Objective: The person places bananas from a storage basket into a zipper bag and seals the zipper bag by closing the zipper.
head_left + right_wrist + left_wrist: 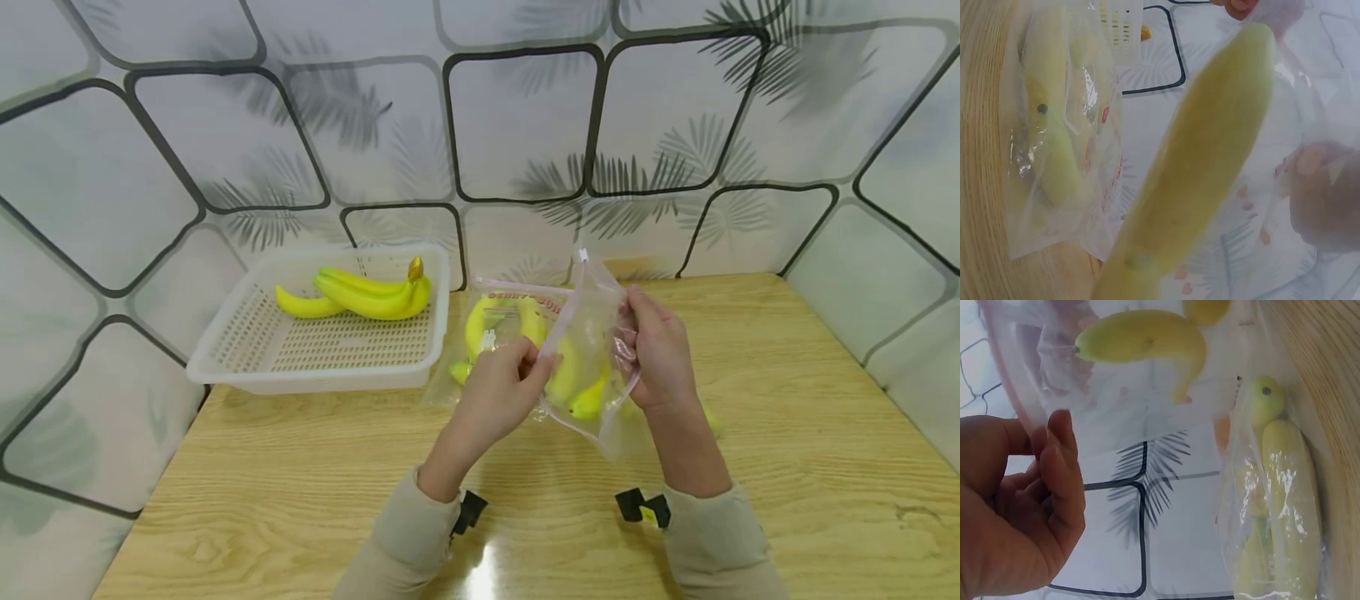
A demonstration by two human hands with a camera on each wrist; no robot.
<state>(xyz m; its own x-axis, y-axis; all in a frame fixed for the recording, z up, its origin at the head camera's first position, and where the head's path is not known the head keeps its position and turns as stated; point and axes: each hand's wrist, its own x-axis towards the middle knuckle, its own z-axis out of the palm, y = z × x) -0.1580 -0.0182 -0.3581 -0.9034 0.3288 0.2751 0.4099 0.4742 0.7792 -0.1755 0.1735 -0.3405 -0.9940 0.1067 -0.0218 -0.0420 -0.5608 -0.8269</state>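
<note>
Both hands hold a clear zip bag (600, 312) with a pink mouth edge above the table. My left hand (501, 385) pinches the bag's edge between thumb and fingers. Opposite it, my right hand (660, 350) grips the other side, with plastic bunched in its fingers. Through the plastic shows a yellow banana (1191, 150); in the left wrist view a curved banana (1141, 334) hangs inside, with part of another beside it. Right behind lies a second clear bag (1279, 506) with red print, holding several bananas, on the wooden table (300, 483).
A white perforated basket (322, 379) stands at the back left, with a bunch of bananas (375, 296) in it. Something small and yellow (711, 421) shows beside my right forearm. A patterned wall (525, 125) encloses the table at the back and sides.
</note>
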